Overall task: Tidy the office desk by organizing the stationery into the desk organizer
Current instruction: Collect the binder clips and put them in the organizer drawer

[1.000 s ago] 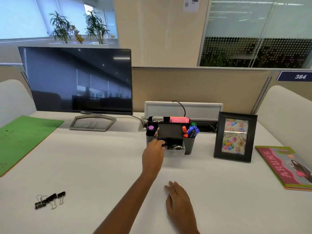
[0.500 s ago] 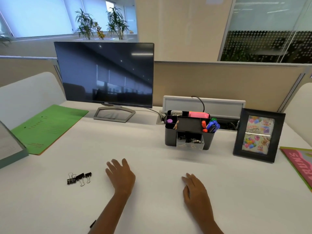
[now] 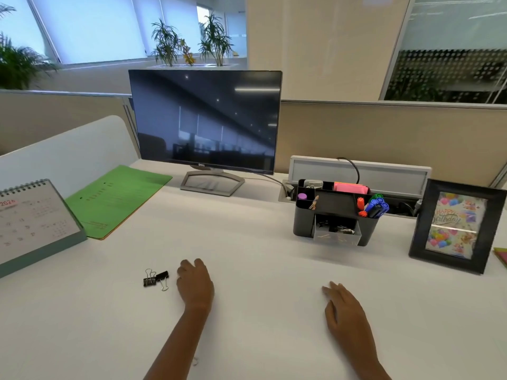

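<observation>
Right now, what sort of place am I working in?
Probably an open-plan office cubicle: a Dell monitor on the white desk, beige partition panels behind it, and a desk organizer holding markers.

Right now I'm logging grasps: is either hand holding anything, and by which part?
Right hand: nothing, flat on desk. Left hand curls beside binder clips; grip cannot be told.

the monitor (image 3: 205, 119) in front of me says "dell" on its lower bezel. my calendar (image 3: 38, 223) shows "2026" in red at the top; its dates are too blurred to read. the card in the frame (image 3: 419, 229) reads "happy birthday". the folder (image 3: 115, 198) print is too small to read
</observation>
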Demonstrator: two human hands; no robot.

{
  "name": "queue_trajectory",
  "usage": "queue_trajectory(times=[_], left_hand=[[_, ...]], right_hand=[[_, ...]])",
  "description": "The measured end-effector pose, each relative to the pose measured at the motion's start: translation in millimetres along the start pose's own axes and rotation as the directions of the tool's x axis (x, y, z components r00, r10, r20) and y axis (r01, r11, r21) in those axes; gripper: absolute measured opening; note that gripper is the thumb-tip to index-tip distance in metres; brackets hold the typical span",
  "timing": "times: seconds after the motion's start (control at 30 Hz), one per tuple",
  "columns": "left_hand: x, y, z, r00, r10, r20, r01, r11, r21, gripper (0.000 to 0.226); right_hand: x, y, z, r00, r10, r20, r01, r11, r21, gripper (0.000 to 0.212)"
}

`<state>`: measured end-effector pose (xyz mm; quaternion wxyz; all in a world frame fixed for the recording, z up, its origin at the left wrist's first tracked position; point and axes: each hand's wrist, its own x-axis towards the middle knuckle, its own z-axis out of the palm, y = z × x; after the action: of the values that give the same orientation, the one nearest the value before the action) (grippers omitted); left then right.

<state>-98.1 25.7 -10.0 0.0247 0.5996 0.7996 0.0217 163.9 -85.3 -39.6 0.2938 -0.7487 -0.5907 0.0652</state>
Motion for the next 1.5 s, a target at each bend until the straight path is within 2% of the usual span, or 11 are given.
queue_trajectory(times=[0.17,0.37,0.5,0.57,0.7,0.83,0.97,1.07,1.17,1.33,1.5], left_hand=[[2.6,-3.4,6.3,0.99,0.121,-0.072,-0.125,0.991,-0.053,0.043],[4.5,-8.7,5.7,0.995,0.072,-0.065,-0.076,0.995,-0.061,0.041],[7.3,-4.9,4.1,0.993,0.101,-0.061,-0.11,0.979,-0.171,0.039],[5.0,1.7,3.5,0.992,0.103,-0.069,-0.119,0.947,-0.298,0.039],[-8.0,27.8,0.0,0.97,0.225,-0.094,-0.233,0.741,-0.63,0.035],[-32.4,67.7,-8.7,0.92,0.382,-0.092,-0.305,0.547,-0.78,0.028],[-57.0,104.7,-16.9,0.871,0.484,0.08,-0.136,0.395,-0.908,0.022],[-70.4,119.5,-17.8,0.852,0.505,0.139,-0.026,0.305,-0.952,0.018],[-75.8,122.0,-18.5,0.84,0.515,0.174,0.064,0.224,-0.972,0.015],[-71.8,116.3,-22.1,0.826,0.54,0.165,0.022,0.261,-0.965,0.013],[-48.1,86.9,-20.9,0.912,0.404,-0.077,-0.291,0.503,-0.814,0.011]], right_hand=[[-0.3,-2.0,-0.9,1.0,0.012,0.008,-0.012,1.0,0.001,0.031],[0.1,-1.0,0.3,1.0,0.009,-0.001,-0.009,1.0,0.012,0.031],[0.5,0.9,1.6,1.0,0.0,-0.011,0.0,1.0,0.023,0.031],[0.8,2.0,2.7,1.0,-0.007,-0.008,0.007,1.0,0.018,0.031],[1.6,3.2,2.4,0.999,0.013,0.038,-0.017,0.996,0.087,0.033],[3.4,-8.8,-2.2,0.997,0.081,0.021,-0.082,0.916,0.394,0.035],[6.4,-32.3,-5.5,0.988,0.099,0.116,-0.151,0.754,0.639,0.035],[11.9,-41.6,-6.5,0.987,0.081,0.141,-0.156,0.719,0.677,0.035],[18.5,-41.0,-9.0,0.981,0.148,0.126,-0.193,0.653,0.733,0.025],[38.3,-33.1,-21.5,0.983,0.159,0.094,-0.177,0.664,0.727,0.017],[84.6,-25.3,-51.8,0.977,0.172,-0.13,-0.062,0.802,0.594,0.018]])
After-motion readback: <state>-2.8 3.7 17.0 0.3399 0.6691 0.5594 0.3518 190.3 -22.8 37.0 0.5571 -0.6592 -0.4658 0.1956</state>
